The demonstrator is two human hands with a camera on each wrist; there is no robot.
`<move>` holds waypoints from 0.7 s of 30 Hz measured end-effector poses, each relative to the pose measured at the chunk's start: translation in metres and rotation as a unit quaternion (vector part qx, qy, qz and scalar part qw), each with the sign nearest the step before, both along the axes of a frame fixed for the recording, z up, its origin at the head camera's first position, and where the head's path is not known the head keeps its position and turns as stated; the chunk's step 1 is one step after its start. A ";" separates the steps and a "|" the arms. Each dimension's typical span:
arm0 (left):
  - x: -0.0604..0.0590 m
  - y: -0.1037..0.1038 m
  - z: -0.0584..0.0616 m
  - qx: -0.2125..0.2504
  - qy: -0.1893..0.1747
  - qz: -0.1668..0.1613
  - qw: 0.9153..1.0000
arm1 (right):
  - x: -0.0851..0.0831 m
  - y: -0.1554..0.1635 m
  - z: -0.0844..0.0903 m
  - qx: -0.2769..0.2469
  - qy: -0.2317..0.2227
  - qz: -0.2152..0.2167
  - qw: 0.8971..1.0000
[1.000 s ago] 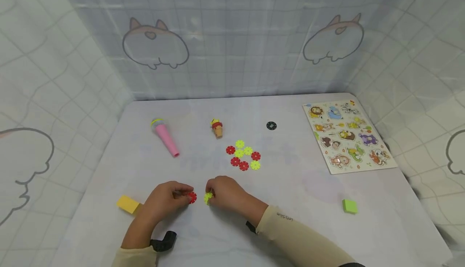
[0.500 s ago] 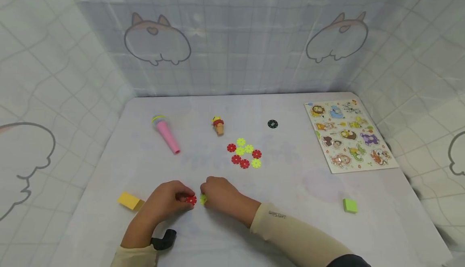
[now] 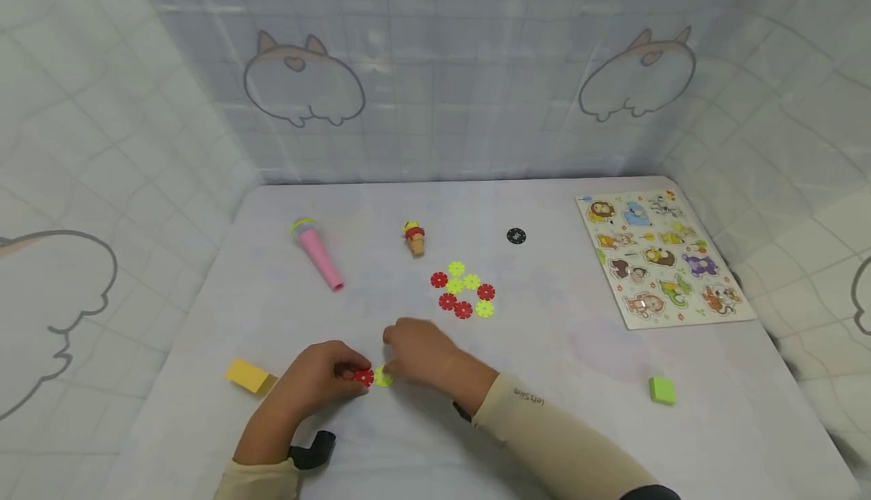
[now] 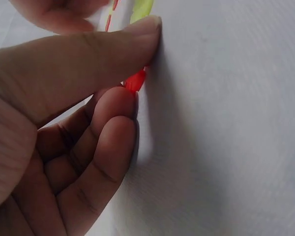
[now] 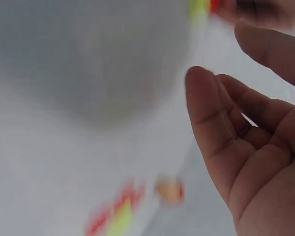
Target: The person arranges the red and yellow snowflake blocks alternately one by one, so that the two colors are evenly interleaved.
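Note:
My left hand [image 3: 320, 379] pinches a red notched plastic disc [image 3: 365, 377] between thumb and fingers; in the left wrist view only a red edge of the disc [image 4: 135, 81] shows past the thumb. A yellow-green notched disc [image 3: 383, 377] meets its right side, edge to edge. Just up and right of that pair is my right hand [image 3: 425, 352], its thumb and fingers apart with nothing between them in the right wrist view. Beyond the hands lies a loose group of red discs [image 3: 447, 301] and yellow-green discs [image 3: 471, 281].
A pink toy microphone [image 3: 320, 258], a small ice-cream-cone toy [image 3: 414, 239] and a black round chip [image 3: 516, 236] lie farther back. The animal puzzle board [image 3: 663, 258] is at the right, with a green block [image 3: 661, 390] nearer. Beside the left wrist sits a yellow block [image 3: 249, 377].
The right hand brought the yellow-green disc left against the red one, then let go and drew back up and right. The left hand keeps its pinch on the red disc.

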State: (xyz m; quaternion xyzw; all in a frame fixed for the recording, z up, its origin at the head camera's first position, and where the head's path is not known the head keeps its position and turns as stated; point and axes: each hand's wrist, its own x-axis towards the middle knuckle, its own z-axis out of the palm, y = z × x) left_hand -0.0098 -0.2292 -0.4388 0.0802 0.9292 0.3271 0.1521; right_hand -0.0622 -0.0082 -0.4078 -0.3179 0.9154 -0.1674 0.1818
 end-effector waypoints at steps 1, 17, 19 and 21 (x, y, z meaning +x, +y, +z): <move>0.000 0.001 0.000 -0.001 -0.006 0.004 1.000 | -0.010 0.009 0.005 -0.010 -0.006 -0.020 1.000; 0.004 0.001 0.005 0.007 -0.026 0.023 0.999 | -0.108 0.058 -0.007 0.045 -0.008 -0.140 0.989; 0.004 0.001 0.004 0.007 -0.015 0.014 1.000 | -0.110 0.053 -0.010 0.054 -0.004 -0.131 0.990; 0.005 0.001 0.003 0.007 0.000 0.004 1.000 | -0.111 0.049 -0.012 0.064 -0.001 -0.127 0.990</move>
